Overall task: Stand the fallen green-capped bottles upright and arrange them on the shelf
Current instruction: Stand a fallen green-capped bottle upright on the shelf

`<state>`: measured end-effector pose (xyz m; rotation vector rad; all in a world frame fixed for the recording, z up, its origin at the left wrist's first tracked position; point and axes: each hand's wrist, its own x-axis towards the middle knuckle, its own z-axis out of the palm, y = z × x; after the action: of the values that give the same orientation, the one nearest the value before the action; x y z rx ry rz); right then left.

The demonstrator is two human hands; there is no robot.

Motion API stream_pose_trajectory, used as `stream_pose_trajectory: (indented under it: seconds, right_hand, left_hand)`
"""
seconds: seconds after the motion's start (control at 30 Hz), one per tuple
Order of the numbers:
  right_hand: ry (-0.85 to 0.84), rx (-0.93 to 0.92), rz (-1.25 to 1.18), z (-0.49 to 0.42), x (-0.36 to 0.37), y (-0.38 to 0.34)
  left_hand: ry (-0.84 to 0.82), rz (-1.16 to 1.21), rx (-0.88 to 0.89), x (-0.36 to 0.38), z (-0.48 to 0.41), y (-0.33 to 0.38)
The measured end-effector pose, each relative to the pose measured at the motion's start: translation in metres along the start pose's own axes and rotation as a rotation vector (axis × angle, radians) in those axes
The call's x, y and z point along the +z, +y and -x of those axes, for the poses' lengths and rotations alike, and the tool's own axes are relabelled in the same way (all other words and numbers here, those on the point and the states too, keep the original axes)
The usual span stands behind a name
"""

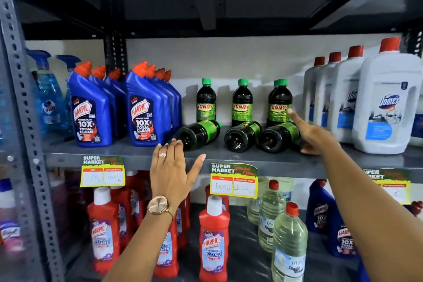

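Observation:
Three dark green-capped bottles lie on their sides on the grey middle shelf, bases toward me: the left fallen bottle, the middle fallen bottle and the right fallen bottle. Behind them stand upright ones: the left upright bottle, the middle upright bottle and a pair of upright bottles at the right. My left hand is open at the shelf's front edge, fingertips close to the left fallen bottle. My right hand reaches in beside the right fallen bottle, its forefinger touching the upright pair; it holds nothing.
Blue Harpic bottles crowd the shelf's left part, white Domex jugs the right. Price tags hang from the shelf's front edge. Red Harpic bottles and clear bottles fill the shelf below. A perforated steel post stands at left.

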<state>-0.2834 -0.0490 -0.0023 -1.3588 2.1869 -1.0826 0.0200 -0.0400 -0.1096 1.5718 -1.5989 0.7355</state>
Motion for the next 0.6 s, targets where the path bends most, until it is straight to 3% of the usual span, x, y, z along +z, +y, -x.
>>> stream_pose_trajectory:
  seconds: [0.1, 0.2, 0.4, 0.6]
  right_hand:
    - [-0.119, 0.015, 0.062, -0.021, 0.003, -0.007]
    - [-0.121, 0.032, 0.074, -0.047, 0.014, -0.005]
    - [0.153, 0.085, -0.026, -0.012, 0.019, 0.003]
    - [0.365, -0.156, -0.420, -0.016, 0.026, 0.011]
  left_hand:
    - [-0.041, -0.048, -0.011, -0.004, -0.001, 0.003]
    - [-0.043, -0.046, -0.001, -0.010, -0.001, 0.004]
    - [0.007, -0.048, 0.097, -0.007, 0.001, -0.008]
    - [0.020, -0.021, 0.075, -0.006, 0.001, -0.006]
